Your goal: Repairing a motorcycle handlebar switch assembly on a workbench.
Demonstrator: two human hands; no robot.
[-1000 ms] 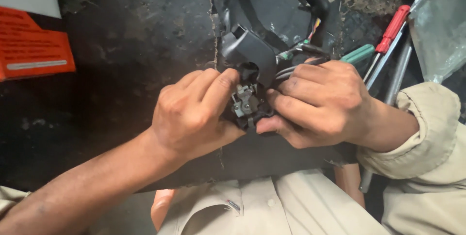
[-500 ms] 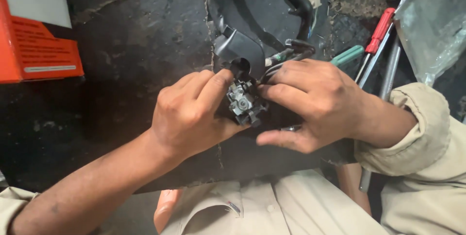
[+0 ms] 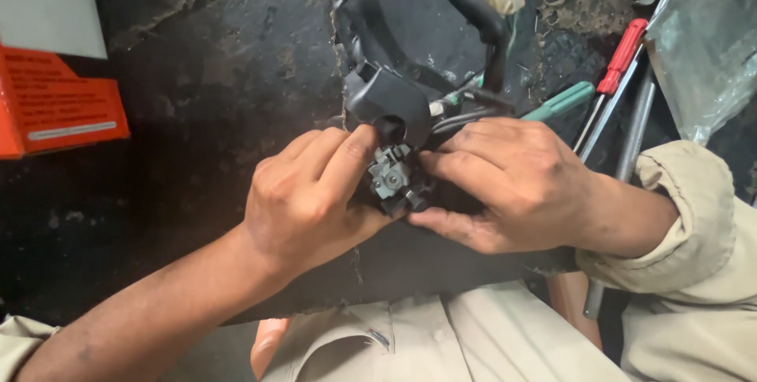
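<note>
Your left hand (image 3: 311, 197) and right hand (image 3: 512, 185) pinch the small grey switch block (image 3: 392, 177) over the dark surface (image 3: 197, 114), fingers pressed on its sides (it looks rigid, light, fiddly).

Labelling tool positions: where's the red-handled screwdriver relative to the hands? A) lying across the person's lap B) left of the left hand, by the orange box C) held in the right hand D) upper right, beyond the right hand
D: the red-handled screwdriver lies on the dark surface at upper right, past the right hand, next to a green-handled tool; neither hand touches it.
</note>
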